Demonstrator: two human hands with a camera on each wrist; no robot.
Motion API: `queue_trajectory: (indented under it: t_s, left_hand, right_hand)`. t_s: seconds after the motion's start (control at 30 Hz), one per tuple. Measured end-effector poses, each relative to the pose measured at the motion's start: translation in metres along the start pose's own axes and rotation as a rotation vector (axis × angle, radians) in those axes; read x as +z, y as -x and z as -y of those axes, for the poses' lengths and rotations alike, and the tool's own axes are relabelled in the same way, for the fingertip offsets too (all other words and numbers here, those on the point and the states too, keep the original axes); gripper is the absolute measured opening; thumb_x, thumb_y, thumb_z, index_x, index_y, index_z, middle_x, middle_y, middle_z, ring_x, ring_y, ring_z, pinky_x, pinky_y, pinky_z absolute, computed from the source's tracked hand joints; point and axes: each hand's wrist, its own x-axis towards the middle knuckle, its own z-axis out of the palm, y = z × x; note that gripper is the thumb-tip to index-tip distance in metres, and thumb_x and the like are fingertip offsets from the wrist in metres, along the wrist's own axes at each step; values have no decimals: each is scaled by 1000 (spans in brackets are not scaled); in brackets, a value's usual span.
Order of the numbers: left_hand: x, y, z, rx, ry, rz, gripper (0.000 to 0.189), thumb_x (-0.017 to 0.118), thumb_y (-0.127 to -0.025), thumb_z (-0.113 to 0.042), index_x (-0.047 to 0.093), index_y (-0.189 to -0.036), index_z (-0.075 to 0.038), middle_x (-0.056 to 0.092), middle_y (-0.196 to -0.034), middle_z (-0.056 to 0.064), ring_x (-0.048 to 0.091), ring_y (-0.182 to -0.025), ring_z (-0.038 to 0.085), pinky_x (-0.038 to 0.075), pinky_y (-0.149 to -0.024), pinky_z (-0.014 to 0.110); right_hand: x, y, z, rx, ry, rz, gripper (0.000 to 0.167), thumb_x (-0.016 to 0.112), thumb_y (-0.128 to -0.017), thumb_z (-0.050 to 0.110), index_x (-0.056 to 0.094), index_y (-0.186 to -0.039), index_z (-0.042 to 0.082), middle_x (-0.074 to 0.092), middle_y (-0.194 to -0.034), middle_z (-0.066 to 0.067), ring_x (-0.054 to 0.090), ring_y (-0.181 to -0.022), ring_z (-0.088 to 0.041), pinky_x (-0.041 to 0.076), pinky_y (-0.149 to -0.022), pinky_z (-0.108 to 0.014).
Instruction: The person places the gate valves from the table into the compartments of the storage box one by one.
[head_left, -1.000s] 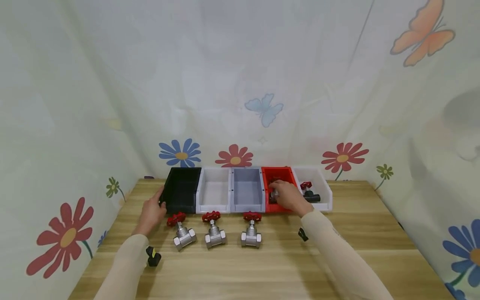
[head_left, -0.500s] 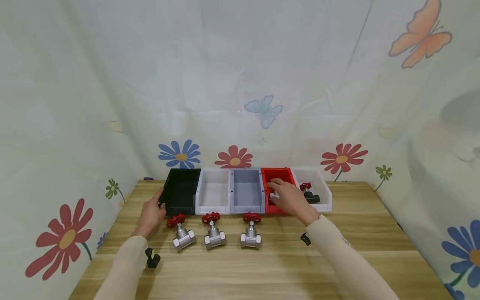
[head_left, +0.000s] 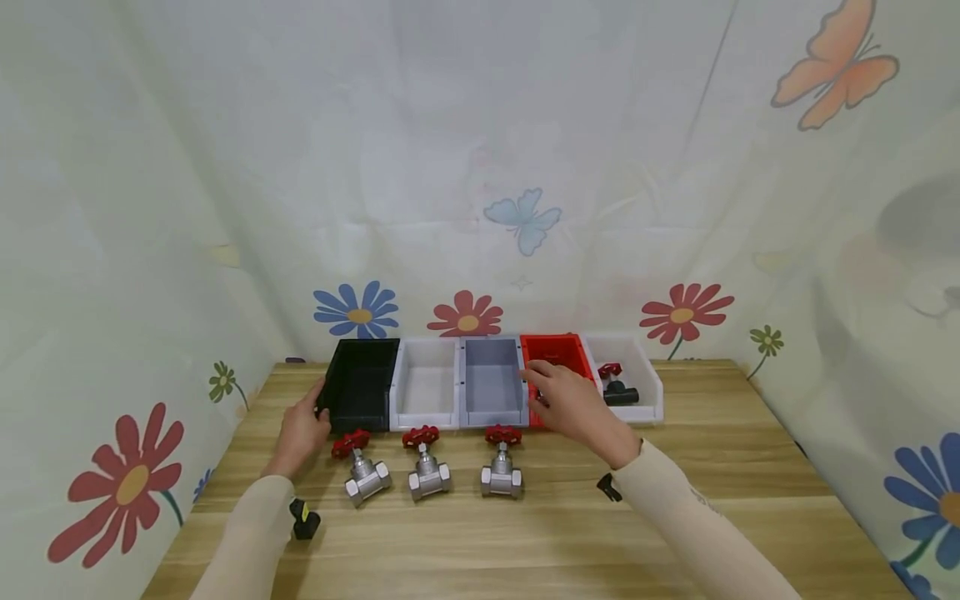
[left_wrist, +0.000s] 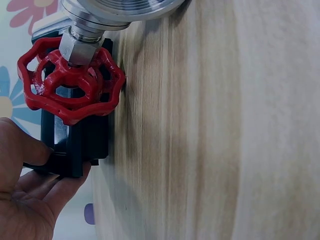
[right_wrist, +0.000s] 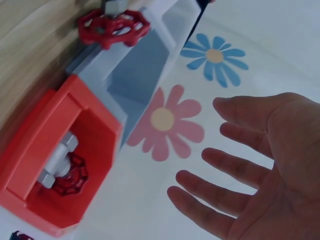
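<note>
My left hand [head_left: 302, 429] grips the side of the black bin [head_left: 363, 383], thumb and fingers on either side of its wall in the left wrist view. My right hand [head_left: 573, 404] hovers over the red bin [right_wrist: 95, 145], fingers spread and holding nothing. Inside that bin lies a metal valve with a dark red handwheel [right_wrist: 71, 175], mostly hidden by the hand in the head view. Three silver valves with red handwheels lie in front of the bins: a left valve [head_left: 366, 477], a middle valve [head_left: 428, 477] and a right valve [head_left: 501, 475].
Between the black and red bins stand a white bin [head_left: 428, 379] and a grey bin [head_left: 492, 379]. Another white bin [head_left: 648, 392] at the right end holds a black valve [head_left: 619, 394] with a red handwheel. A patterned curtain [head_left: 480, 167] hangs behind the wooden table [head_left: 465, 550].
My right hand has risen out of the red bin and shifted slightly left, its fingers opening and leaving the valve inside. The left hand has stayed on the black bin.
</note>
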Motion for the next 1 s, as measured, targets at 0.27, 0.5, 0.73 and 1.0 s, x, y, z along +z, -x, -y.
queue_trajectory:
  t_s: [0.27,0.5,0.73,1.0]
  left_hand:
    - [1,1,0,3,-2,-12,59,51,-91,-2,37,-148,3,51,-132,39,55,-115,54,43,-99,62]
    - [0,0,1,8,3,-10,59,51,-91,-1,36,-148,3,51,-132,39,56,-114,54,44,-98,62]
    - [1,0,2,6,3,-13,59,52,-91,-1,36,-148,3,52,-131,39,57,-113,53,44,-97,62]
    - [1,0,0,4,9,-7,59,52,-92,-1,36,-149,2,51,-133,38,56,-116,53,44,-99,61]
  right_hand:
    - [-5,13,18,0,-24,18,46,74,-87,27,63,-131,21,59,-138,-5,61,-122,-27,55,-91,-44]
    - [-5,22,29,-59,-25,-21,48,76,-86,28,63,-131,22,61,-136,-4,64,-114,-26,58,-83,-39]
    - [-1,28,38,-72,-19,-26,50,77,-85,29,62,-132,25,62,-136,-2,64,-115,-24,58,-85,-38]
    - [5,36,45,-40,-77,60,54,75,-86,30,58,-136,25,56,-142,-4,59,-123,-28,54,-93,-47]
